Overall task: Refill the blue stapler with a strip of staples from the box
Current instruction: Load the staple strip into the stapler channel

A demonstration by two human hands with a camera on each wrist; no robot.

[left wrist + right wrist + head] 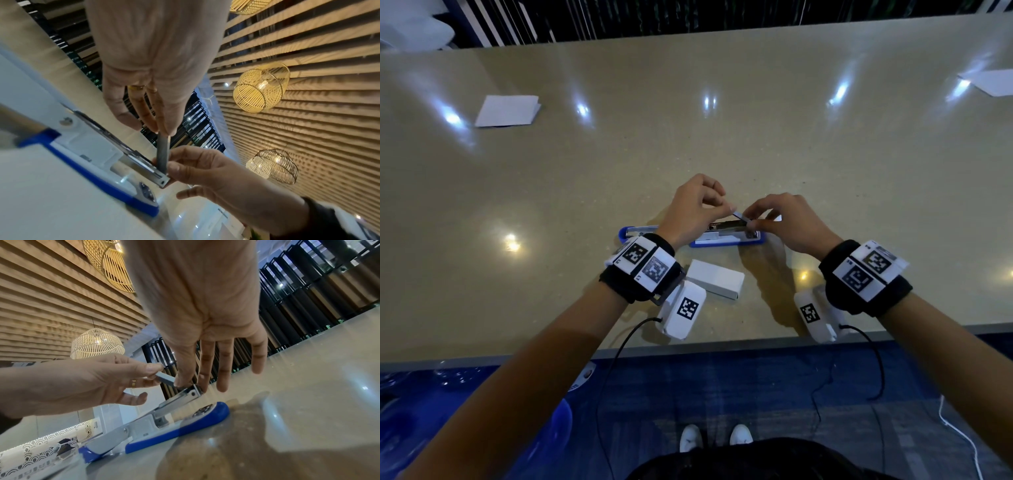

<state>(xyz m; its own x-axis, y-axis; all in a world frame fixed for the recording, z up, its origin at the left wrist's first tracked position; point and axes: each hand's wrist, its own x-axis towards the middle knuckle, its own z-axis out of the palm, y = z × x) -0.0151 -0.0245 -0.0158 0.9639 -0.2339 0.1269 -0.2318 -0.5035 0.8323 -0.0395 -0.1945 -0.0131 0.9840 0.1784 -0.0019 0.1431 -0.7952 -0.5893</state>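
The blue stapler (726, 242) lies opened flat near the table's front edge, its lid (635, 231) swung out to the left and its metal magazine (176, 400) tilted up. A grey staple strip (740, 216) hangs slanted over the magazine's front end. My left hand (731, 207) pinches the strip's upper end between thumb and fingertips (164, 131). My right hand (751, 219) pinches its lower end by the magazine's front with thumb and index finger; the other fingers (223, 369) are straight. The white staple box (717, 278) lies just in front of the stapler.
A folded white paper (506, 110) lies at the back left of the beige table (722, 137), and another sheet (989, 82) at the back right. The table's front edge (722, 342) runs right behind my wrists. Cables hang from the wrist cameras.
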